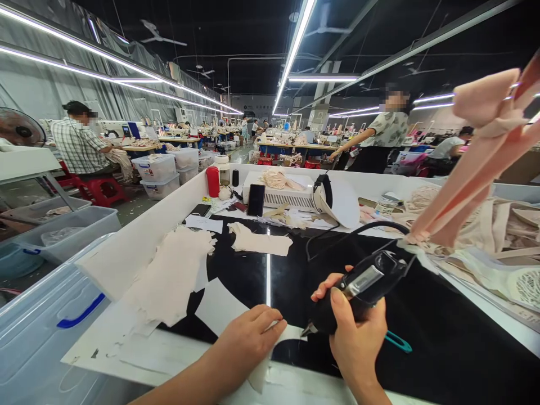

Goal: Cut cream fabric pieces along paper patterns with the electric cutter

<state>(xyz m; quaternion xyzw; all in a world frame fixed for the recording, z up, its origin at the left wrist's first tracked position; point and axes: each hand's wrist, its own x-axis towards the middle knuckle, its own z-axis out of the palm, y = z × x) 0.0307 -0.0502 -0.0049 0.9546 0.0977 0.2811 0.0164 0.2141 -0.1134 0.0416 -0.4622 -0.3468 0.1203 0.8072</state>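
My right hand (358, 343) is wrapped round a black corded power tool (367, 281), with the thumb along its near side. Its pointed metal tip touches or nearly touches the end of a pale fabric piece (293, 333). My left hand (248, 343) presses that piece against the shiny black work surface (430, 349), fingers together, and part of the piece hangs toward me below the hand. Beside the left hand lies a white sheet (219, 306). Further left spreads a pile of cream fabric pieces (169, 275); another cream piece (261, 243) lies farther back.
A teal loop-shaped object (399, 341) lies right of my right hand. Pink fabric strips (464, 185) hang at the right. Farther back stand a phone (255, 200), a white visor (341, 202) and a red thread cone (212, 181). Co-workers sit and stand beyond the table.
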